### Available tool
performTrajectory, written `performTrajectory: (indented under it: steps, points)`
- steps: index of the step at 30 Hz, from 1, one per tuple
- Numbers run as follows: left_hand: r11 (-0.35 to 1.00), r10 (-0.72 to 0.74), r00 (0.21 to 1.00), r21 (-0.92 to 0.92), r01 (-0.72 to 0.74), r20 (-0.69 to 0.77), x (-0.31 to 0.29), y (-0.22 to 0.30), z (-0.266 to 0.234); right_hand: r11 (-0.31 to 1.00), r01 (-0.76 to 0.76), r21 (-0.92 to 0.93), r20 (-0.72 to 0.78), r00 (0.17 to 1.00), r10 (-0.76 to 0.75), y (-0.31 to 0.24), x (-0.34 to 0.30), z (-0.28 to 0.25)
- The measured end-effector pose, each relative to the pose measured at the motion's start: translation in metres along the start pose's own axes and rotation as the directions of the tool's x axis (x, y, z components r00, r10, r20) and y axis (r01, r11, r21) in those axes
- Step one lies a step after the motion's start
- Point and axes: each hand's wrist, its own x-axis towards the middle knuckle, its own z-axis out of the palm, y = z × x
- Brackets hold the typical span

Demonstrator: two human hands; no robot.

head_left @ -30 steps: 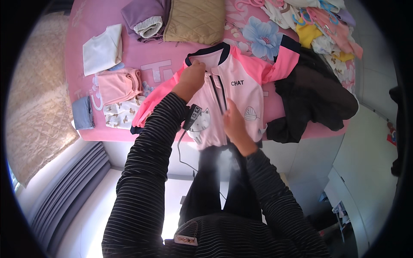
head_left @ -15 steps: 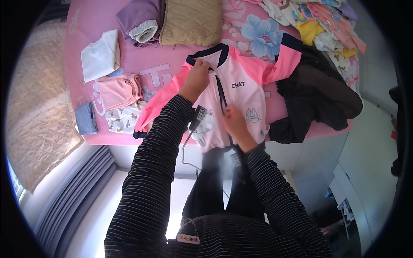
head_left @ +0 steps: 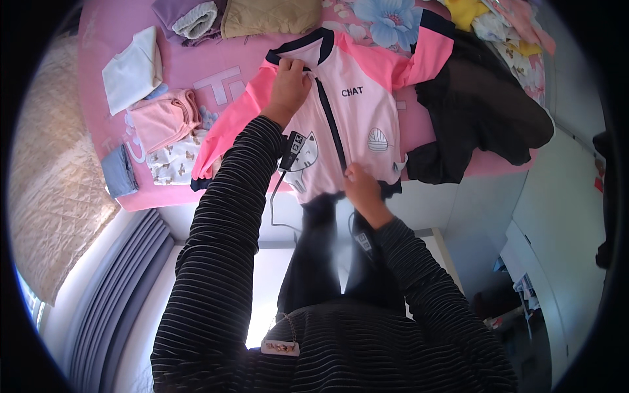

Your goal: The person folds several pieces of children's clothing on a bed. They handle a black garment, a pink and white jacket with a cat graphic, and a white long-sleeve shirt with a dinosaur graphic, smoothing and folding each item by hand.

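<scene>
A pink and pale-pink zip jacket (head_left: 367, 118) with a navy collar lies face up on the bed, a cat and a yarn ball printed on its front. My left hand (head_left: 289, 88) is closed on the front edge just below the collar. Lower on the dark zip strip, my right hand (head_left: 367, 193) pinches the front edge near the hem. The zip pull itself is hidden. One jacket sleeve reaches out to the upper right; the other slants down left, partly behind my left forearm.
On the pink bedspread (head_left: 177, 69) lie a white folded garment (head_left: 133, 71), pink folded clothes (head_left: 164, 121) and blue folded cloth (head_left: 120, 171) at left. A black sheer garment (head_left: 481, 108) is at right, a tan quilted piece (head_left: 272, 16) behind. Cabled devices (head_left: 295, 150) sit by my wrists.
My right hand has slid down the zip strip towards the hem, and the strip now lies straighter. My left hand keeps its hold. The whole bed scene sits higher in view.
</scene>
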Motion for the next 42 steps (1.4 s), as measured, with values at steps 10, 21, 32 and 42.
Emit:
performTrajectory:
  steps: [10, 21, 32, 42]
  points:
    - [0.996, -0.027, 0.998, -0.088, 0.022, -0.049, -0.004, 0.018, -0.013, 0.987, -0.079, -0.14, 0.164, 0.981, 0.102, 0.027, -0.032, 0.007]
    - [0.955, 0.097, 0.99, 0.27, -0.12, 0.098, -0.047, 0.083, 0.012, 0.868, 0.478, -0.136, -0.556, 0.688, -0.467, -0.02, 0.059, -0.067]
    - [0.952, -0.018, 0.994, 0.304, -0.017, 0.112, -0.03, 0.065, 0.035, 0.592, 0.405, -0.697, -0.509, 0.303, -0.806, -0.062, 0.183, -0.246]
    - [0.958, -0.061, 0.986, 0.288, 0.015, 0.152, -0.029, 0.062, 0.038, 0.734, 0.392, -0.555, -0.493, 0.555, -0.67, -0.023, 0.137, -0.361]
